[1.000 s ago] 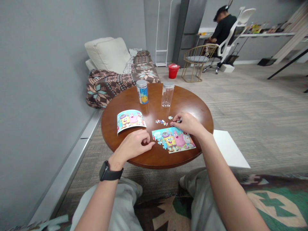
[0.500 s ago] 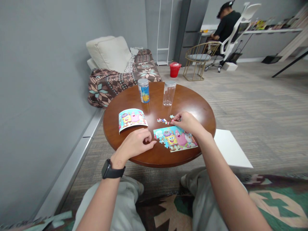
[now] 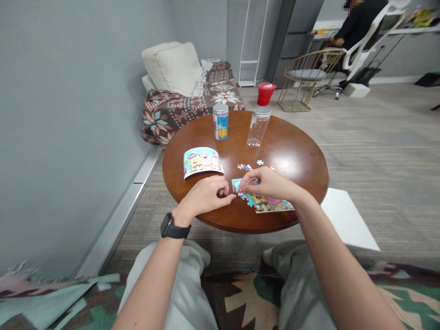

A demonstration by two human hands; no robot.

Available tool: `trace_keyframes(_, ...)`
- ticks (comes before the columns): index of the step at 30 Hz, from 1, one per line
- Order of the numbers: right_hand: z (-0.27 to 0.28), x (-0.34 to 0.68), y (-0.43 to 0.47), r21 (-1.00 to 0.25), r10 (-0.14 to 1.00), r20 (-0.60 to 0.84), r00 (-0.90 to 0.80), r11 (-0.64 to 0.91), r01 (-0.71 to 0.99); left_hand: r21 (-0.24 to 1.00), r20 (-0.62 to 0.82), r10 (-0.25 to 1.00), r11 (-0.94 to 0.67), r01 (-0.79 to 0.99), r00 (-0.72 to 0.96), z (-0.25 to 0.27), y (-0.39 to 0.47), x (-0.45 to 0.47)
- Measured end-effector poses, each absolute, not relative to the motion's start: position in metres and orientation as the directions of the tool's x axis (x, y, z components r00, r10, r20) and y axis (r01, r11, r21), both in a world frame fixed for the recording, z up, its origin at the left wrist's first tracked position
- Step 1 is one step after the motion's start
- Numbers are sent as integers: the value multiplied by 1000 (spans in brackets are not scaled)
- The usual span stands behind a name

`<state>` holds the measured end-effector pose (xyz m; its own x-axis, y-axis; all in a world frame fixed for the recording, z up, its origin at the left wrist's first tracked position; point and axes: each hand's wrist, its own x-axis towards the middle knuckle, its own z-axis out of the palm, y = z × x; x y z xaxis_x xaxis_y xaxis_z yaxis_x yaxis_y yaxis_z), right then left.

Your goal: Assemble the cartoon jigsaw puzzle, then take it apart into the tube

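A partly joined cartoon jigsaw puzzle (image 3: 271, 205) lies near the front edge of the round table, its left side jagged. Over its upper left part is my right hand (image 3: 266, 182), thumb and fingers pinched on a small reddish puzzle piece (image 3: 240, 190). The hand hides much of the puzzle's top. My left hand (image 3: 210, 196) rests on the table just left of the puzzle, fingers loosely curled, thumb stretched toward the jagged edge, holding nothing. Behind the puzzle lie several loose pieces (image 3: 260, 162). A curved picture sheet (image 3: 202, 161) with the same cartoon stands beyond my left hand.
On the wooden table (image 3: 295, 142) stand a blue-labelled jar (image 3: 220, 123) and a clear jar (image 3: 258, 128), both lidded. A white board (image 3: 347, 220) is low on the right. Farther off are a red bin (image 3: 266, 94), a gold chair (image 3: 305, 75) and a seated person (image 3: 360, 27).
My right hand has moved from the loose pieces toward me and left, onto the puzzle's upper left, with a piece in its pinch. My left hand stays beside the puzzle. The view has shifted.
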<state>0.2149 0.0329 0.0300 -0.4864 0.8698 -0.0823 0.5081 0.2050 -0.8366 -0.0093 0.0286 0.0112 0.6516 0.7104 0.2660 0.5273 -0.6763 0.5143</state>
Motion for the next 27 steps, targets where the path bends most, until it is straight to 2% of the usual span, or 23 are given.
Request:
trace_keyframes(5,26,210,36,-761,872,-42,-488,288,581,559,249,671,-688,462,698,12,30,-11)
trace_keyframes(9,23,207,37,-747,859,-45,-509,309,588,549,257,602,-734,399,756,11,31,-13)
trace_keyframes(16,20,212,39,-830,882,-14,-470,253,498,487,207,567,-767,419,798,11,29,-13)
trace_keyframes(27,21,214,41,-880,869,-67,-491,181,440,509,173,598,-735,449,782,15,27,-12)
